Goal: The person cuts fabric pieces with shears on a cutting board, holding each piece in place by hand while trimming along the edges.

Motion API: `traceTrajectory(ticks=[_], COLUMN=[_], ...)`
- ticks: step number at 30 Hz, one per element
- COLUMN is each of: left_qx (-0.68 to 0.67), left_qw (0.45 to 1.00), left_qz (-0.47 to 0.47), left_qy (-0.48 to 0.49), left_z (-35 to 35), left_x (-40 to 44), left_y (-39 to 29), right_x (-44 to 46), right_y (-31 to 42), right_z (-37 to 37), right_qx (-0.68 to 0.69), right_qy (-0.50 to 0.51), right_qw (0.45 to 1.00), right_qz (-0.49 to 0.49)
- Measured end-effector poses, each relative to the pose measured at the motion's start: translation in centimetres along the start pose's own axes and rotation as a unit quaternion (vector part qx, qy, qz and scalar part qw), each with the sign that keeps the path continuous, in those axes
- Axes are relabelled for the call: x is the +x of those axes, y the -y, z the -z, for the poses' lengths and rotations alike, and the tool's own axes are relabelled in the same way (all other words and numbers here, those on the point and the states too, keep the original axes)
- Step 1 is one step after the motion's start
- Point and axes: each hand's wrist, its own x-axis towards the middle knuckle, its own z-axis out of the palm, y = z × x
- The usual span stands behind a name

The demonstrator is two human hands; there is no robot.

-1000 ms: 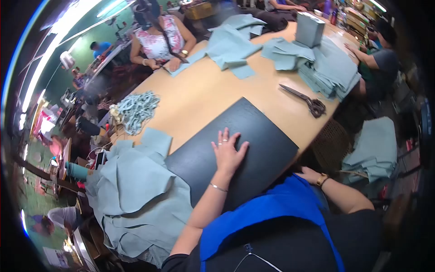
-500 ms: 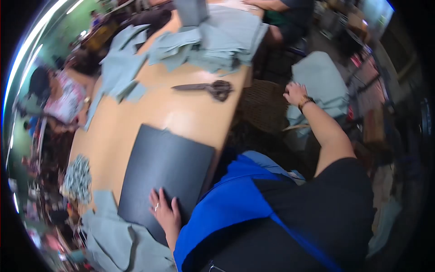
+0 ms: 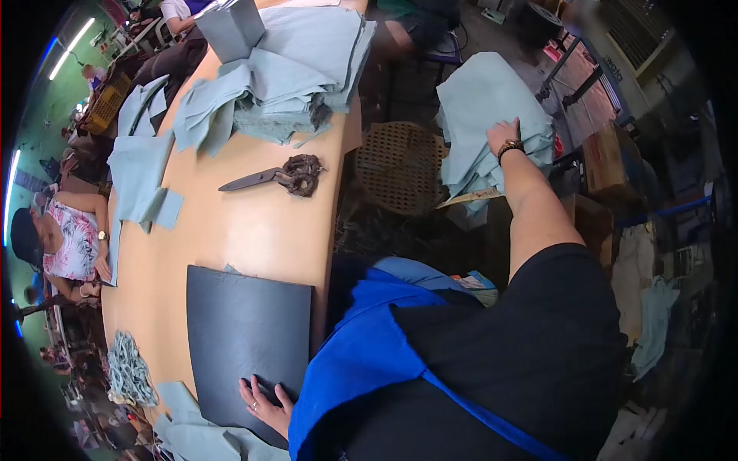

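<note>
My left hand [image 3: 267,407] lies on a dark grey, flat sheet [image 3: 246,330] near the table edge, fingers spread and a ring showing. On the right, my right hand [image 3: 504,138], with a dark bracelet at the wrist, rests on a stack of pale blue-green cloth [image 3: 480,96]. Its fingers look apart on the top layer; whether they pinch the cloth is hard to see. A pair of large dark scissors [image 3: 269,181], handles wrapped in fabric, lies on the table beyond the sheet. Loose pale cloth [image 3: 207,434] lies at the sheet's near end.
A tall stack of pale cloth [image 3: 307,54] and a grey block [image 3: 231,31] stand at the table's [image 3: 254,238] far end. A bundle of strips [image 3: 129,369] sits at left. Across the table is a person [image 3: 73,238]. A woven stool [image 3: 400,165] and cardboard boxes [image 3: 611,165] stand at right.
The view has turned and sharpened. My right hand has moved from the cloth stack's left edge onto its top. My left hand stays on the dark sheet.
</note>
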Motion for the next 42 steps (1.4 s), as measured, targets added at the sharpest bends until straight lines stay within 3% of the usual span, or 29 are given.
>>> traceTrajectory(ticks=[4,6,8,9,11,13,16,18,19,21,23,25,28,32,35,39,41,42], left_qx=[0.001,0.0,-0.01,-0.016,-0.029,-0.035,-0.031,-0.084,-0.111,-0.264,-0.322,-0.328,-0.291,-0.202,-0.055,0.007,0.003,0.026], left_qw=[1.0,0.999,0.998,0.998,0.997,0.996,0.997,0.994,0.991,0.95,0.909,0.881,0.878,0.94,0.989,0.985,0.977,0.987], left_qz=[-0.024,-0.039,-0.05,-0.052,-0.045,-0.051,-0.031,0.003,0.013,0.03,0.06,0.056,0.049,0.024,-0.027,-0.171,-0.204,-0.156], left_qy=[-0.019,-0.027,-0.035,-0.042,-0.056,-0.068,-0.062,-0.067,-0.068,-0.165,-0.258,-0.337,-0.376,-0.275,-0.133,0.009,0.059,0.042], left_z=[-0.2,-0.4,-0.8,-0.8,-0.3,-0.1,0.8,1.1,1.1,0.8,1.8,1.7,2.5,2.8,2.9,3.0,2.2,1.7], left_x=[-0.1,0.0,-0.2,-0.1,-0.1,0.1,-0.4,-0.6,-0.8,-1.3,-2.1,-2.7,-3.1,-1.5,0.7,3.8,6.1,7.5], left_y=[0.5,0.8,1.1,1.0,0.3,0.3,-0.1,0.4,0.9,2.7,3.6,5.8,6.5,5.6,4.7,3.6,4.3,5.5], right_x=[-0.9,0.1,1.6,2.5,4.3,-0.3,-9.6,-19.2,-21.3,-27.0,-29.9,-31.1,-30.8,-29.8,-28.8,-26.7,-26.5,-26.4], right_y=[1.1,2.0,3.8,4.8,8.4,13.8,22.4,27.8,30.5,30.8,33.3,34.4,34.1,32.7,32.7,33.5,33.3,33.3], right_z=[2.6,4.1,6.9,8.2,11.3,19.1,27.4,30.5,29.7,30.8,28.6,26.3,23.7,22.3,21.4,19.9,20.3,20.5], right_qx=[0.143,0.313,0.525,0.603,0.74,0.866,0.964,0.903,0.815,0.545,0.509,0.512,0.487,0.526,0.62,0.668,0.663,0.662], right_qy=[-0.044,-0.098,-0.154,-0.253,-0.406,-0.385,-0.109,0.042,0.035,0.229,0.366,0.371,0.387,0.33,0.283,0.357,0.36,0.362], right_qw=[0.988,0.938,0.808,0.728,0.512,0.313,0.215,0.175,0.248,0.346,0.287,0.302,0.343,0.368,0.385,0.319,0.338,0.346], right_qz=[-0.026,-0.107,-0.217,-0.208,-0.16,-0.064,0.112,0.391,0.523,0.729,0.724,0.714,0.704,0.692,0.622,0.57,0.562,0.558])
